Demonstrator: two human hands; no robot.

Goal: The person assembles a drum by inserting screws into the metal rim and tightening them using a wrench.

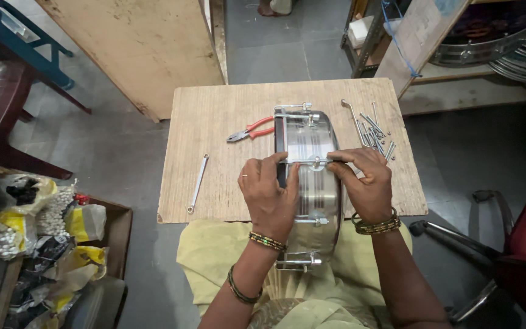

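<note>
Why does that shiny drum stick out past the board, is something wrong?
The metal drum shell stands on its edge, overhanging the wooden board onto the lap. Both hands, left hand and right hand, steady it. Loose bolts lie scattered; nothing looks broken.

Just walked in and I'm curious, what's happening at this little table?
A seated person holds a shiny metal drum shell on edge across a small wooden board table. The left hand and right hand pinch a tension rod lying across the shell's top. Red-handled pliers, a wrench and loose rods lie nearby.
</note>
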